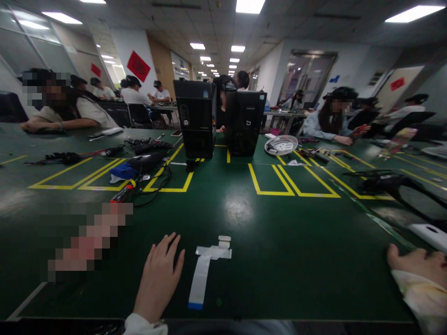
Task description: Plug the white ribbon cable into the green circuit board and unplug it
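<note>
A white ribbon cable (199, 281) lies flat near the middle of the table's (296, 270) near edge, its blue end toward that edge and the folded part, with a small pale connector (224, 239), pointing to the far edge. The left hand (161, 265) is just to its left, palm down with fingers loosely spread, gripping nothing and apart from the cable. The right hand (417, 263) is well apart, by the table's right edge and cut by the border of the view; its thumb shows, but whether it grasps anything I cannot tell. Nearest to it are a white device (431, 236) and a black frame (394, 184).

The cable looks thin and light, so a sideways sweep of the left hand or its sleeve could drag it or crease a fold. Its blue end faces the near edge, where a brushing forearm could catch it. A sudden move of the right hand might knock the device into the frame.

Farther out, toward the left edge, a thin black lead (164, 184) loops beside a red-and-black handle (122, 191); a tug on the lead could shift the handle. Two black computer cases (195, 121) stand upright beyond, toward the far edge.
</note>
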Action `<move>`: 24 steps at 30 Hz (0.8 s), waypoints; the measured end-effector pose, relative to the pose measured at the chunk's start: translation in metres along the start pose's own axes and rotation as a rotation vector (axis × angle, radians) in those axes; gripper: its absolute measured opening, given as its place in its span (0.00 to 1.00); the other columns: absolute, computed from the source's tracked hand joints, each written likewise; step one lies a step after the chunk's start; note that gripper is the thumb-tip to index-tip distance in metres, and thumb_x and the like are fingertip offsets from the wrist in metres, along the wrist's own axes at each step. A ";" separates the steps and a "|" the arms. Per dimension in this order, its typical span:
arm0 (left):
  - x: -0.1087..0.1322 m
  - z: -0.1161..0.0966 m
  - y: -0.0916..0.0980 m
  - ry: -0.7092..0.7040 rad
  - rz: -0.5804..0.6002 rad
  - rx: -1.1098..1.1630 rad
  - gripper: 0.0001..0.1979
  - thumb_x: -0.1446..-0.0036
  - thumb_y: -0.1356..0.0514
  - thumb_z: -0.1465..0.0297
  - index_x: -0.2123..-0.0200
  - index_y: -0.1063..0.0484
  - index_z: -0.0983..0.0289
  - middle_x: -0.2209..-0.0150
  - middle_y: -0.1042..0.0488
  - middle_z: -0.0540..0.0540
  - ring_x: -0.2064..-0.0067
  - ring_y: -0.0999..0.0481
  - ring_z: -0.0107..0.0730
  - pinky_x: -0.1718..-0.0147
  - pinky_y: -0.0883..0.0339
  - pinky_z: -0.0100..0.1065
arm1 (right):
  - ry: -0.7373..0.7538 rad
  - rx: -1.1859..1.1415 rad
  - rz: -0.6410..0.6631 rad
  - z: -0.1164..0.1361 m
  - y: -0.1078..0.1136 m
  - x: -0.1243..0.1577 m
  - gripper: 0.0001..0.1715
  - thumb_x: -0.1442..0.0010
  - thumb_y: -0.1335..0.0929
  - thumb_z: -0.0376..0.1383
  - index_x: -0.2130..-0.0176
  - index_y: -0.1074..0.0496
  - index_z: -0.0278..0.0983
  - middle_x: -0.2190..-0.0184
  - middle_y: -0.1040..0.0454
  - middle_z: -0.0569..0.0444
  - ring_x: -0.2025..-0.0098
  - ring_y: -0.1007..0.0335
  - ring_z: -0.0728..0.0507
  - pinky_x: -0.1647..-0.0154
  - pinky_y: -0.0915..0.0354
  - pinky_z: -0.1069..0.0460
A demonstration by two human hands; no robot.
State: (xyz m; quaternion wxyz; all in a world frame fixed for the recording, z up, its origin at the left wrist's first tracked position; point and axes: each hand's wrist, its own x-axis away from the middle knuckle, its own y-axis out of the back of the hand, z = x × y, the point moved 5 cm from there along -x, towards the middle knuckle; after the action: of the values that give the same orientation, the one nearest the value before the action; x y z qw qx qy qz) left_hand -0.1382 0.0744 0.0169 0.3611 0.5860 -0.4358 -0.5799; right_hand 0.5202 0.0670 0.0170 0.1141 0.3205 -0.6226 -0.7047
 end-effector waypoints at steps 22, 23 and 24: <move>-0.001 -0.001 0.001 0.015 0.028 0.000 0.25 0.37 0.56 0.61 0.43 0.35 0.68 0.42 0.33 0.64 0.40 0.36 0.47 0.43 0.43 0.51 | -0.111 -0.138 0.239 -0.001 -0.015 -0.033 0.53 0.46 0.53 0.62 0.39 0.41 0.29 0.40 0.51 0.25 0.39 0.60 0.20 0.50 0.56 0.29; -0.001 -0.001 0.001 0.015 0.025 0.002 0.25 0.37 0.56 0.61 0.44 0.35 0.67 0.42 0.33 0.64 0.40 0.36 0.47 0.43 0.44 0.51 | -0.094 -0.142 0.232 -0.001 -0.015 -0.031 0.54 0.46 0.53 0.62 0.38 0.41 0.29 0.40 0.50 0.25 0.40 0.59 0.19 0.52 0.55 0.28; -0.001 -0.001 0.001 0.016 0.023 0.005 0.25 0.37 0.56 0.61 0.44 0.34 0.67 0.42 0.33 0.63 0.40 0.36 0.47 0.43 0.44 0.51 | -0.081 -0.139 0.225 -0.003 -0.014 -0.029 0.53 0.46 0.53 0.63 0.38 0.41 0.31 0.41 0.49 0.25 0.40 0.58 0.19 0.53 0.54 0.28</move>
State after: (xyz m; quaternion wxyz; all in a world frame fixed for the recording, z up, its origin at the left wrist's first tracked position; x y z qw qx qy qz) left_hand -0.1369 0.0748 0.0180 0.3697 0.5866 -0.4409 -0.5699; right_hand 0.5473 0.0840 0.0122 0.1893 0.2113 -0.6084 -0.7412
